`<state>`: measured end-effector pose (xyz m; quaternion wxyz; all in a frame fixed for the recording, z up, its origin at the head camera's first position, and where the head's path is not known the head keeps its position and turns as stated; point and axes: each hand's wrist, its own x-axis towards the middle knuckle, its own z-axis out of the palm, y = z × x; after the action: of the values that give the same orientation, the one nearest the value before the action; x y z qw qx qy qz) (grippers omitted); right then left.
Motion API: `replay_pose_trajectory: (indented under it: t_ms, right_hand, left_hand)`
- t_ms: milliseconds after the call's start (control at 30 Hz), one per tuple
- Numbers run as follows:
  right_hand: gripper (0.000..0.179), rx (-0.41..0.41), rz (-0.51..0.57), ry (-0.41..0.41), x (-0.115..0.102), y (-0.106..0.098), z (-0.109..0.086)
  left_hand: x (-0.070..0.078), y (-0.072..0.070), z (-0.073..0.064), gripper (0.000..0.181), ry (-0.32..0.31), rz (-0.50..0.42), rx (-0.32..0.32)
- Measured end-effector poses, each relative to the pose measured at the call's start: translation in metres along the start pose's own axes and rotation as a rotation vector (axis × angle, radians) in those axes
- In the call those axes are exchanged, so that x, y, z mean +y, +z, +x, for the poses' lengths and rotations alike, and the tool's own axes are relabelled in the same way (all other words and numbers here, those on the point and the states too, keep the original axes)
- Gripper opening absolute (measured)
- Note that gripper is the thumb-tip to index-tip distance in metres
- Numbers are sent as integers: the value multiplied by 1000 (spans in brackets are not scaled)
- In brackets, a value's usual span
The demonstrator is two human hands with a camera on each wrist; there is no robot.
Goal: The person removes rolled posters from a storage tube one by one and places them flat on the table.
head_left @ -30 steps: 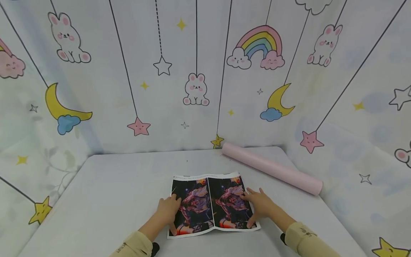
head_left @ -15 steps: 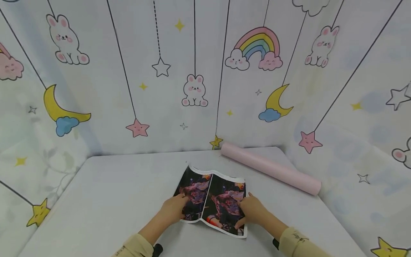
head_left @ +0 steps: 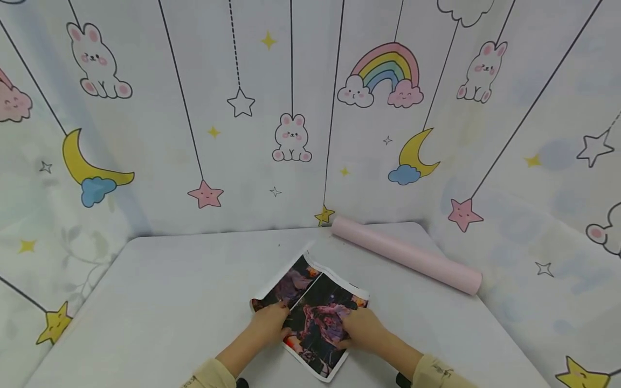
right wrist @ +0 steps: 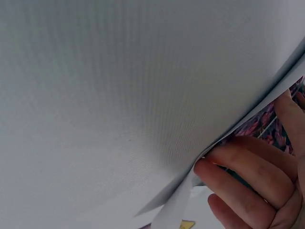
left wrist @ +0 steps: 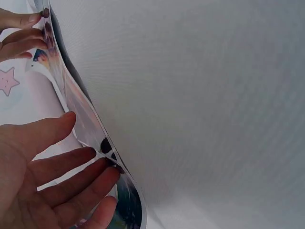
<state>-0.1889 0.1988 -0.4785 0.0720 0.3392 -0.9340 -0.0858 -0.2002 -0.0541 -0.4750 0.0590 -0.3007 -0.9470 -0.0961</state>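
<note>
A creased printed sheet [head_left: 326, 322] with a white border lies tilted on the table, two dark, purple-toned pictures side by side on it. My left hand [head_left: 266, 326] touches its left half close to the middle line. At the right edge my right hand [head_left: 365, 330] has its fingers against the paper. In the left wrist view, the left fingers [left wrist: 81, 188] are loosely extended with their tips on the sheet. The right wrist view has the right fingers [right wrist: 257, 176] slightly bent, tips at the paper's edge, which stands a little off the table.
A pink roll [head_left: 407, 256] lies diagonally on the white table [head_left: 184, 302] at the back right. Behind and at both sides hangs a backdrop [head_left: 242, 151] printed with rabbits, moons, stars and a rainbow.
The sheet has turned clockwise from nearly square-on to a diagonal, both hands moving with it. My hands have come closer together.
</note>
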Motion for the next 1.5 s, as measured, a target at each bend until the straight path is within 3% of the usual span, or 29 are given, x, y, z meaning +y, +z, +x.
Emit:
replay_pose_trajectory:
  t_ms: [100, 233, 400, 500, 567, 733, 833, 1067, 1333, 1500]
  right_hand:
    - [37, 3, 24, -11, -4, -1, 0]
    - [29, 0, 157, -51, -10, -2, -3]
    - [30, 30, 347, -131, -23, -2, -9]
    - [28, 21, 508, -159, -28, -2, -12]
    - [28, -30, 675, -174, -29, -2, -11]
    - [33, -266, 1160, -121, -12, -2, -6]
    - [38, -359, 1286, -47, 6, 0, 1]
    - [46, -362, 1135, 80, 36, -2, 27]
    - [44, -280, 976, 124, 56, 0, 54]
    - [48, -218, 895, 114, 64, 5, 67]
  left_hand:
    - [0, -1, -2, 33, -16, 31, -19]
    - [0, -4, -3, 54, -62, 42, -75]
    - [-2, -3, -6, 105, -142, 80, -261]
    - [-4, -3, -7, 121, -155, 90, -350]
    - [-6, -4, -9, 125, -159, 83, -391]
    - [-6, -3, -11, 129, -167, 51, -455]
    - [-4, -2, -11, 130, -177, 54, -462]
    - [-9, -1, -13, 131, -170, 114, -479]
    - [-4, -3, -22, 132, -117, 193, -545]
    - [0, -1, -26, 132, -107, 242, -546]
